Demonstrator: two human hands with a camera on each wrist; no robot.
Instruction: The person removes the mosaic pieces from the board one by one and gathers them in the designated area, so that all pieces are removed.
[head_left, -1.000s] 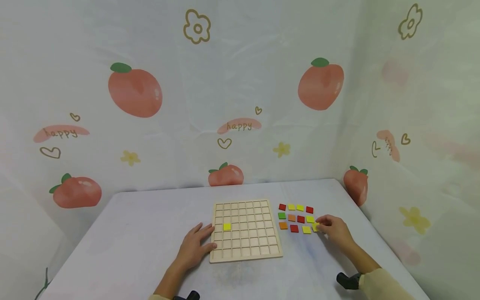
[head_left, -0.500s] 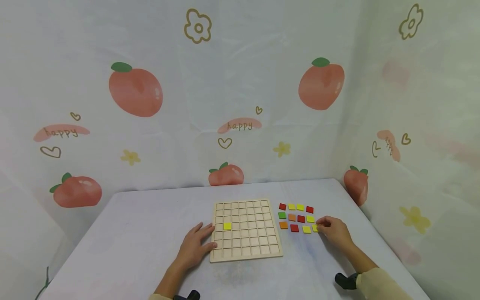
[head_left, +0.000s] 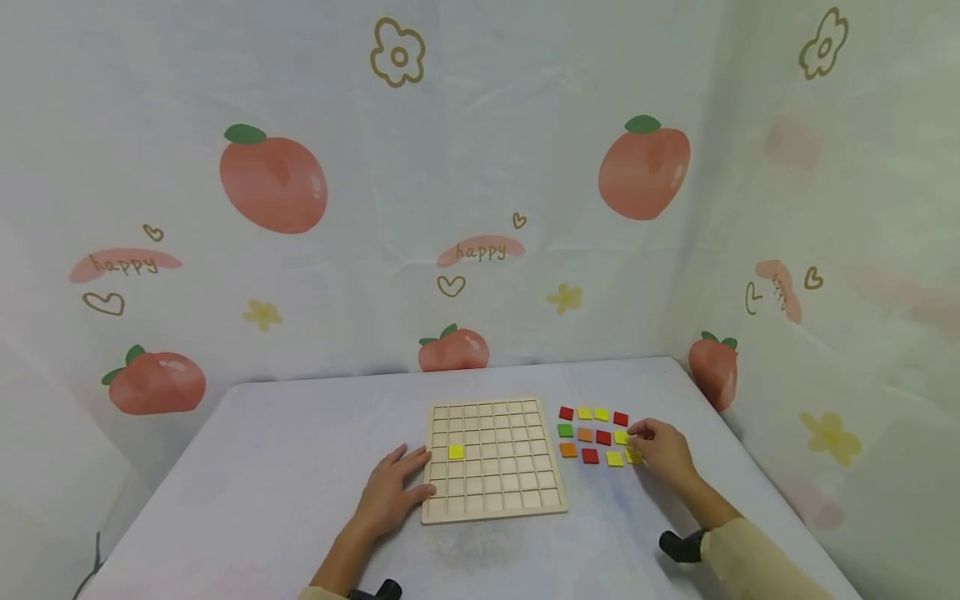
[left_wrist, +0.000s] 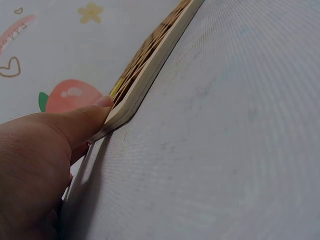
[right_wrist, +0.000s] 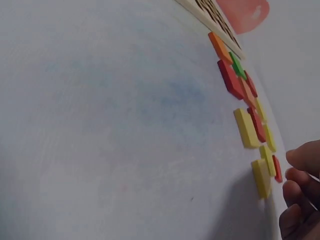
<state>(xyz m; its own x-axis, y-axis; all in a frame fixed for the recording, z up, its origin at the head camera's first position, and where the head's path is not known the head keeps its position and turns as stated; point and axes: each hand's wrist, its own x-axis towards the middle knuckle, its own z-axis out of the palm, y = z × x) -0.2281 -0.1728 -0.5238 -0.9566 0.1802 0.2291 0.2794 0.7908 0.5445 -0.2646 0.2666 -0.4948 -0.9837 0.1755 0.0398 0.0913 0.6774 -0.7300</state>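
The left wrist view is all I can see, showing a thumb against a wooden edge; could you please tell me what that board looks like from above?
Observer: The board is a wooden grid of square cells, lying flat on the table, with one yellow tile set in a cell near its left side.
Operator: Thank you. Where is the right hand, please?
Observer: The right hand is to the right of the board, at the edge of a group of loose tiles.
Operator: Which colours are those?
Observer: Red, yellow, orange and one green tile, laid in three rows.
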